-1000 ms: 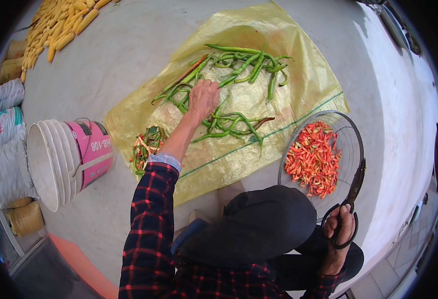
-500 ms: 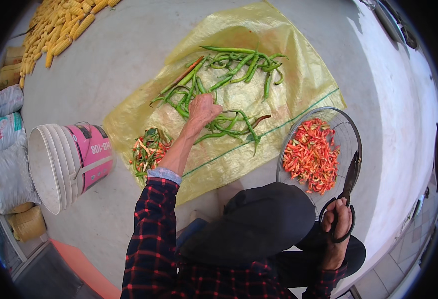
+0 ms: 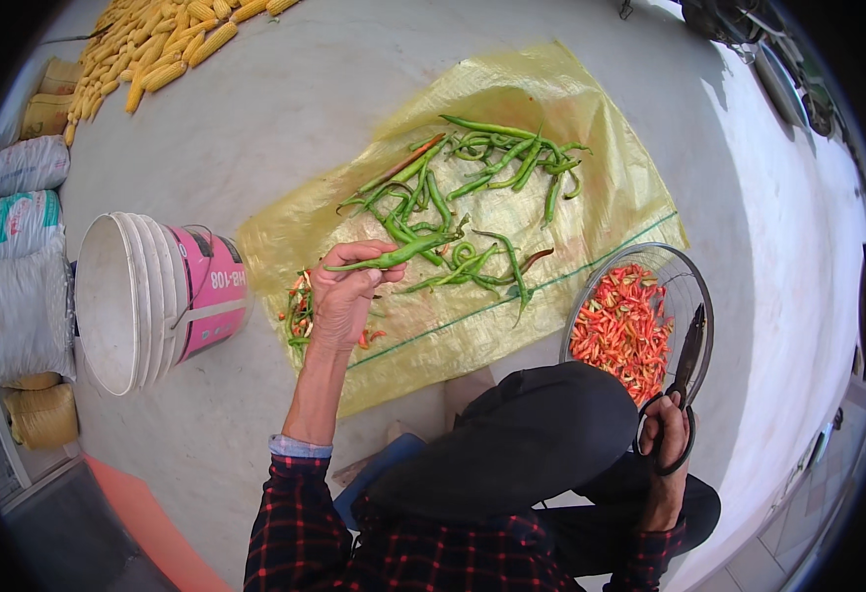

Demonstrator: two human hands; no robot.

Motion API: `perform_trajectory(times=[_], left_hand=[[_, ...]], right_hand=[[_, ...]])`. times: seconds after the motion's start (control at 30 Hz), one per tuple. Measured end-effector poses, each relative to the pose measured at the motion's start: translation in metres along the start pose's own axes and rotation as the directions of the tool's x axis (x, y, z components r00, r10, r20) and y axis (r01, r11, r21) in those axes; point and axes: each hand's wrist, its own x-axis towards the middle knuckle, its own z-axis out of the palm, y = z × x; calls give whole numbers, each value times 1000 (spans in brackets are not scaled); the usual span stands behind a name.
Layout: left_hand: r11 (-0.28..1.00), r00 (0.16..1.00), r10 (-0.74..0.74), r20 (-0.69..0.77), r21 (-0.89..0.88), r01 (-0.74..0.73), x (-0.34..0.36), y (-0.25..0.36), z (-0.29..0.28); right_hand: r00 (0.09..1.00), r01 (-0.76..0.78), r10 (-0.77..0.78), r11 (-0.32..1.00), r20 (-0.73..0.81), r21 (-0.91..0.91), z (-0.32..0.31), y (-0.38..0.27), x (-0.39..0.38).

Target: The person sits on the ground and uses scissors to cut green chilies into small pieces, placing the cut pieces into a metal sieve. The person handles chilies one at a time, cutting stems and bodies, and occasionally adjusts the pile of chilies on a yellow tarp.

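My left hand [image 3: 346, 294] grips a long green chili pepper [image 3: 396, 255], raised above the near left part of a yellow woven plastic sheet [image 3: 468, 335]. Green peppers [image 3: 512, 148] lie spread on the sheet, a few partly red. A small heap of red and green trimmings [image 3: 298, 314] sits at its left, partly behind my hand. My right hand [image 3: 666, 434] holds large black scissors [image 3: 689, 350] at my knee, over the rim of a round wire basket [image 3: 579, 296] holding cut red chili pieces [image 3: 615, 326].
An overturned white bucket with a pink label [image 3: 137, 296] lies at the left. Beyond it are stacked sacks [image 3: 29, 316] and, top left, piled corn cobs [image 3: 162, 54]. Dark metal equipment [image 3: 724, 25] stands at the top right. My bent knee [image 3: 551, 424] is beside the basket.
My left hand has lifted from the peppers on the sheet and moved toward me and left, with a green pepper in it. My right hand still holds the scissors.
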Motion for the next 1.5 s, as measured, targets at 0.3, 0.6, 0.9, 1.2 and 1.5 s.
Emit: perform_trajectory(times=[0.3, 0.6, 0.9, 1.2, 1.5], left_hand=[[972, 971, 226, 75, 53, -230, -57, 43, 1], [930, 935, 350, -52, 141, -340, -96, 70, -11], [453, 910, 372, -183, 891, -6, -132, 0, -121], [75, 978, 207, 19, 997, -36, -120, -74, -115], [-219, 821, -92, 564, 793, -569, 1, -149, -10]], right_hand=[[908, 394, -233, 758, 349, -519, 33, -111, -1], [450, 891, -280, 212, 848, -403, 145, -173, -28], [622, 780, -363, 361, 694, -511, 130, -164, -26], [939, 343, -227, 704, 260, -623, 36, -123, -19], [997, 55, -14, 789, 71, -612, -2, -64, -5]])
